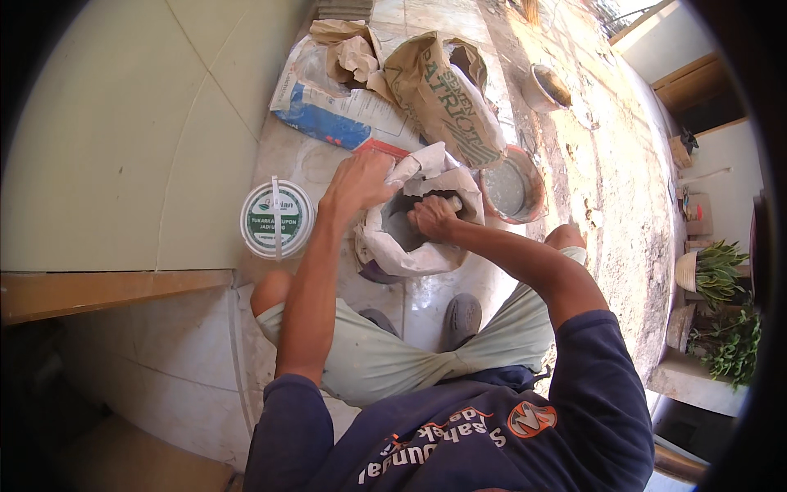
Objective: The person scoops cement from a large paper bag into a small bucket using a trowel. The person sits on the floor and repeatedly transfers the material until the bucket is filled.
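My left hand (366, 177) grips the upper left rim of an open white paper sack (410, 254), its fingers folded over the paper. My right hand (432, 217) reaches into the sack, closed on a pale handle (452, 202); whatever is at the handle's end is hidden. Grey powder (399, 226) shows inside. Left of the sack stands a white tub (262, 221) with a printed lid and a strip lying across it. An orange-rimmed bucket (518, 184) with grey contents stands just right of the sack.
A brown printed sack (443, 98) and a blue-and-white bag (320, 115) with crumpled paper (352, 57) lie beyond. A white bucket (543, 88) sits farther back. A pale tiled surface (106, 139) with a wooden edge is at left; plants (717, 271) stand along the right.
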